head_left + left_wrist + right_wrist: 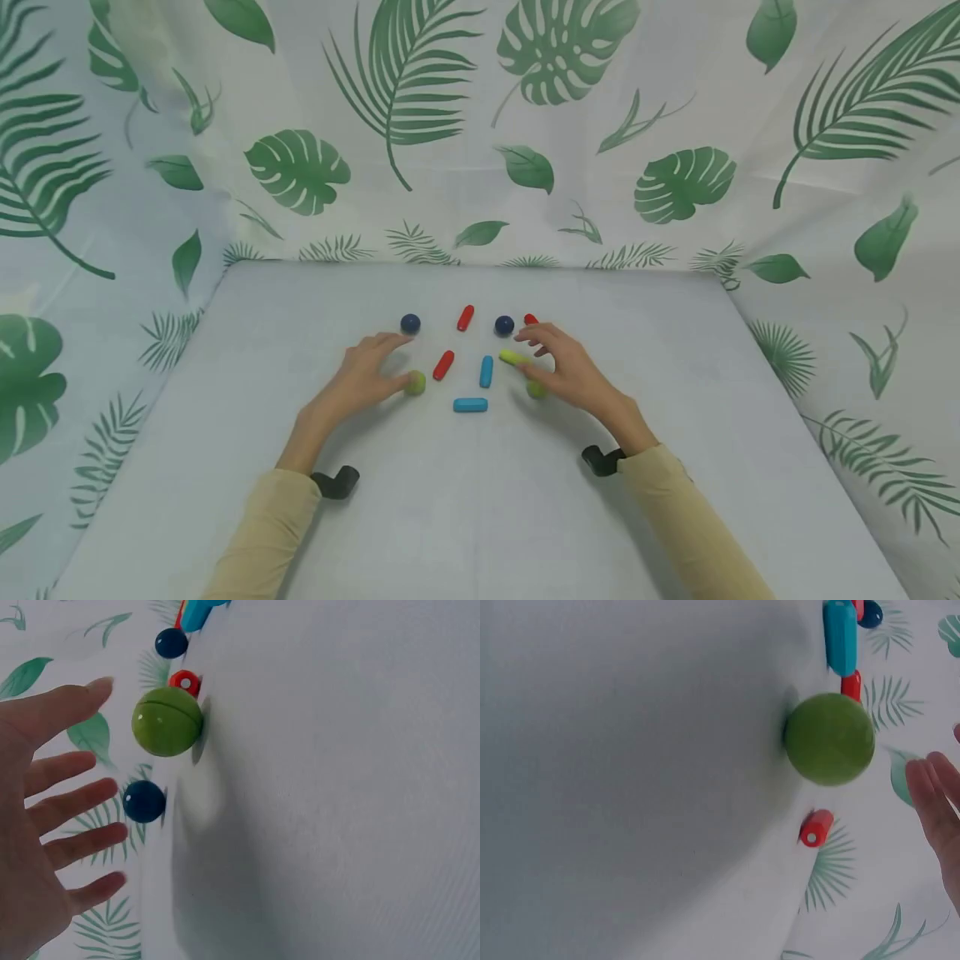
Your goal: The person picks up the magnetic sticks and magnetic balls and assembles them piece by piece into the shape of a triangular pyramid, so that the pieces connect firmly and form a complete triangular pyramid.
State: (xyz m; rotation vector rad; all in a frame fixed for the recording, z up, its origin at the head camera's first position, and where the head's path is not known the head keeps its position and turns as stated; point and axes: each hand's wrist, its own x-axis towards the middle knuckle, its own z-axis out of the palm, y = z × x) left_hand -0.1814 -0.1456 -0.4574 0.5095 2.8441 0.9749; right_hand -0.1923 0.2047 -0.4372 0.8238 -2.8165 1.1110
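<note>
Nearest the person, the table [480,517] is a broad bare stretch between the two sleeves, with plenty of room to either side before the side edges; leaf-print cloth [450,125] rises behind and along both flanks.

Further in, a blue rod [470,405] lies crosswise, its long axis left to right. Just beyond it a second blue rod [486,371] points away from the person, almost at right angles to the first.

The left hand [360,379] rests low with fingers spread and straight, gripping nothing; its thumb tip is at or just beside a green ball [415,382], and the wrist view shows a gap between them. The right hand [566,371] has its fingers loosely extended over a yellow-green rod [512,357]; whether they pinch it I cannot tell. A second green ball [536,389] sits under its palm.

Between the hands a red rod [443,365] slants up to the right.

Farthest back, well short of the rear edge: navy ball [410,323], another red rod [466,317], second navy ball [504,325], and a third red rod [531,319] partly hidden behind the fingers.
</note>
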